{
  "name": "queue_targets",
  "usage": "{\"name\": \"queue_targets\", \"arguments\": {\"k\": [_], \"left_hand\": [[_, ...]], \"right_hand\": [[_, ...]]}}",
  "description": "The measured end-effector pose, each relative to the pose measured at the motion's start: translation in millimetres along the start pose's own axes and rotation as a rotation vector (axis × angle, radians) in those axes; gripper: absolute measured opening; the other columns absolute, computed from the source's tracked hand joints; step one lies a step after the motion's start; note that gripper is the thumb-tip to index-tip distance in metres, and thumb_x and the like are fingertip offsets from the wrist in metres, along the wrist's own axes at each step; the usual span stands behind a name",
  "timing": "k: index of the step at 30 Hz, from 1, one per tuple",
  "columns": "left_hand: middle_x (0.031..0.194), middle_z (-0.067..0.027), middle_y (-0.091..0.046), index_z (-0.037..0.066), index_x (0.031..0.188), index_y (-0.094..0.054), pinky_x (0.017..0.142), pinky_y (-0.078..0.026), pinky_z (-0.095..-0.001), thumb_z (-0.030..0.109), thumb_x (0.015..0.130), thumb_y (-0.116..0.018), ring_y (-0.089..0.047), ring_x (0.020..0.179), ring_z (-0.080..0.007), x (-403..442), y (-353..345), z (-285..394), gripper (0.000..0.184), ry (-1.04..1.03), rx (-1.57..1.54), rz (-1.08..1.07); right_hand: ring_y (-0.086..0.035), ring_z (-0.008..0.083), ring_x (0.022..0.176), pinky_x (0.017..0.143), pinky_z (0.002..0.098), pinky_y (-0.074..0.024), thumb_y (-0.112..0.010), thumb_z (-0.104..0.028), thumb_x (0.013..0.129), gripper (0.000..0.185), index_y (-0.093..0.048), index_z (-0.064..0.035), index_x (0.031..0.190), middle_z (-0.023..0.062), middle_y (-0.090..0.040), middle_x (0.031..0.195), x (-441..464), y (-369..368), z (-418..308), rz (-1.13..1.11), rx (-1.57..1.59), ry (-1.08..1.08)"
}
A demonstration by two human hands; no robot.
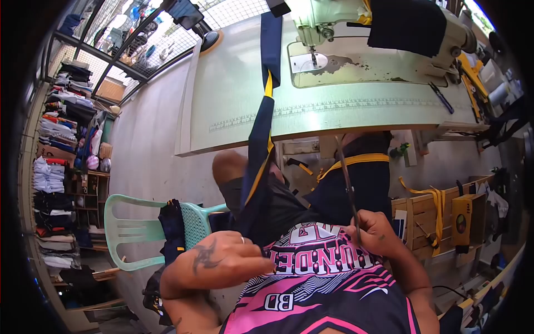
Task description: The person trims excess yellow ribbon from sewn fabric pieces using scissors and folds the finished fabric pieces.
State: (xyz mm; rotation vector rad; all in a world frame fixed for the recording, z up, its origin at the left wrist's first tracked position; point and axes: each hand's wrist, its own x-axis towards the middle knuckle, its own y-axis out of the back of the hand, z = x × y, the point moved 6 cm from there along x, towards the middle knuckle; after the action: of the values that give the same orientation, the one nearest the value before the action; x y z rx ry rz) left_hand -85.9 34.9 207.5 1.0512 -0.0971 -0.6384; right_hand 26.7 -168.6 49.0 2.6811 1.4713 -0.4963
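Head view shows the long navy strip [260, 128] running from the desk [222, 83] over its front edge and down towards the lap, with yellow edging [269, 83] showing where it turns over on itself. Its lower part disappears behind the left hand [228, 259], whose fingers are curled in; whether they pinch the cloth I cannot tell. The right hand [375, 231] has its fingers closed around the lower end of a long metal tool [349, 189], perhaps scissors, which points up towards the desk edge. Behind the tool in this view lies a dark cloth [361, 186] with a yellow band [361, 158], over the thigh. That seems the likeliest trouble spot: a careless swing of the tool could snag the band or nick the cloth, or even the leg beneath it (bare knees are poor armour). The strip has its own risk. Twisted as it is across the edge, it could crease or hide a fold, and a cut through such a fold would catch two layers. A sharp tug from below could also drag its upper end across the desk, past the sewing machine [317, 33], or the hanging length could slide down by its own weight.
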Motion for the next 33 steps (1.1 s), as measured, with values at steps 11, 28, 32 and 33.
{"name": "queue_targets", "arguments": {"k": [11,28,32,33], "left_hand": [[0.068,-0.0022,-0.059,0.007,0.098,-0.064,0.047,-0.044,-0.026,0.014,0.086,-0.071,-0.057,0.051,-0.0164,107,-20,9,0.016,-0.254,-0.031,0.496],[0.06,-0.0082,-0.056,0.004,0.069,-0.061,0.052,-0.039,-0.0351,0.021,0.088,-0.068,-0.045,0.049,-0.025,25,43,-142,0.026,0.246,0.111,0.23],[0.063,-0.0079,-0.06,0.004,0.078,-0.066,0.05,-0.041,-0.0342,0.008,0.084,-0.07,-0.051,0.05,-0.025,-21,-27,-90,0.009,0.247,-0.253,0.011],[0.063,-0.0082,-0.061,0.003,0.079,-0.066,0.05,-0.042,-0.0335,0.008,0.084,-0.07,-0.053,0.05,-0.0253,-20,-28,-69,0.008,0.23,-0.28,-0.023]], "right_hand": [[-0.061,0.0161,0.083,0.074,0.0244,-0.0478,-0.075,0.005,0.078,0.031,-0.049,-0.0087,0.088,0.0084,-0.062,0.095,-18,-23,-32,0.19,0.485,0.394],[-0.055,0.016,0.074,0.075,0.0271,-0.0435,-0.072,0.005,0.065,0.035,-0.047,-0.0128,0.081,0.0054,-0.06,0.082,-147,114,-43,0.912,0.114,0.356],[-0.058,0.0179,0.079,0.081,0.0284,-0.0435,-0.072,0.0,0.066,0.034,-0.047,-0.013,0.083,0.0056,-0.061,0.083,-194,154,-24,0.945,0.026,0.338],[-0.059,0.0184,0.08,0.081,0.029,-0.0441,-0.072,-0.002,0.068,0.033,-0.046,-0.0131,0.085,0.0057,-0.06,0.084,-205,164,-24,0.916,0.017,0.363]]}}
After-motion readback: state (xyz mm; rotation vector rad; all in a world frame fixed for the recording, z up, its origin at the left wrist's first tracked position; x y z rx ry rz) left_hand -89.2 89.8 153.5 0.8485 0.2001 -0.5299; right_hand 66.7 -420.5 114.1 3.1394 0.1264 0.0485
